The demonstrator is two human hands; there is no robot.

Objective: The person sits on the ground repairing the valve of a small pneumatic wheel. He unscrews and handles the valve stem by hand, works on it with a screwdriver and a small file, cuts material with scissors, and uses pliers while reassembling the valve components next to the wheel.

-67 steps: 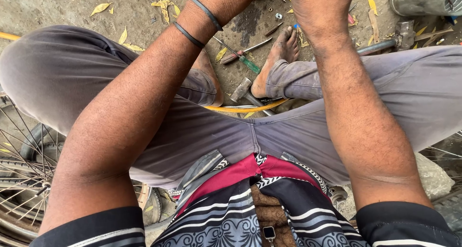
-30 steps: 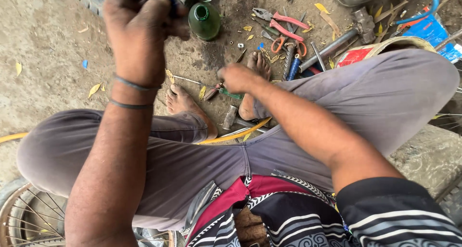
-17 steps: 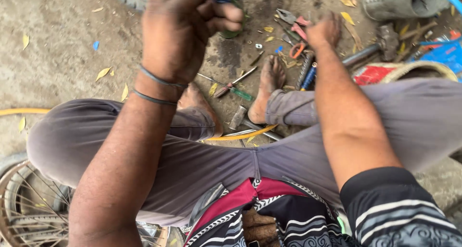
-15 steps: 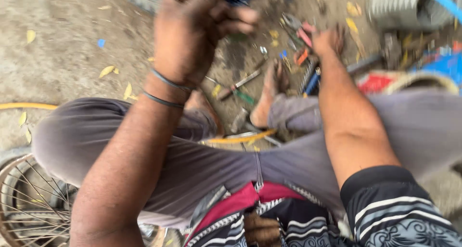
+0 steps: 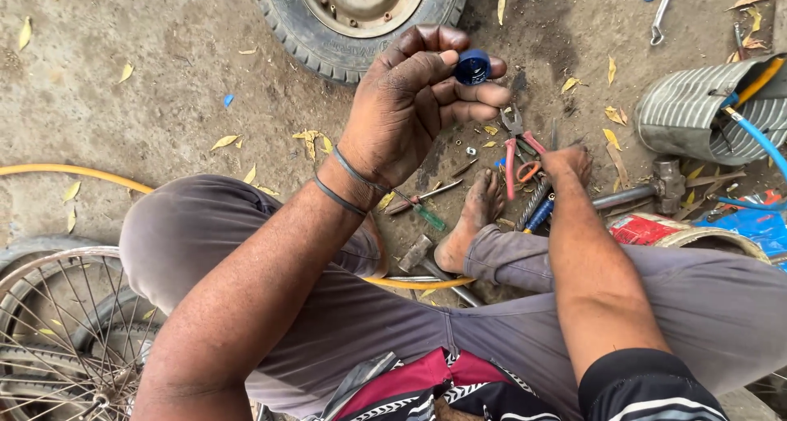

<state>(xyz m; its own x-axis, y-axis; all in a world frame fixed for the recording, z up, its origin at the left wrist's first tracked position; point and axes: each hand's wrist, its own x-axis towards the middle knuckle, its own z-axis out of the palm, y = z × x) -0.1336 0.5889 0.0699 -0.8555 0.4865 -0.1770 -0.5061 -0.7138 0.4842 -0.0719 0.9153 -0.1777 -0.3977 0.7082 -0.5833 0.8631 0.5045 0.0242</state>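
Observation:
My left hand (image 5: 414, 101) is raised in front of me and pinches a small round blue cap (image 5: 473, 66) between thumb and fingertips. My right hand (image 5: 567, 160) reaches down to the ground among tools, its fingers resting on or beside red-handled pliers (image 5: 515, 154) and a blue-handled tool (image 5: 542, 213). Whether it grips one I cannot tell. I sit with legs crossed in grey trousers, one bare foot (image 5: 475, 224) showing.
A small car tyre on its rim (image 5: 361, 15) lies ahead. A green-handled screwdriver (image 5: 420, 209), a hammer (image 5: 639, 193), a grey bag with tools (image 5: 705, 109), a yellow hose (image 5: 74, 171) and a spoked bicycle wheel (image 5: 57, 331) surround me on the dirt.
The view has tilted up and steadied, bringing the tyre into sight. My left hand still holds the blue cap up; my right hand has stayed down at the pliers.

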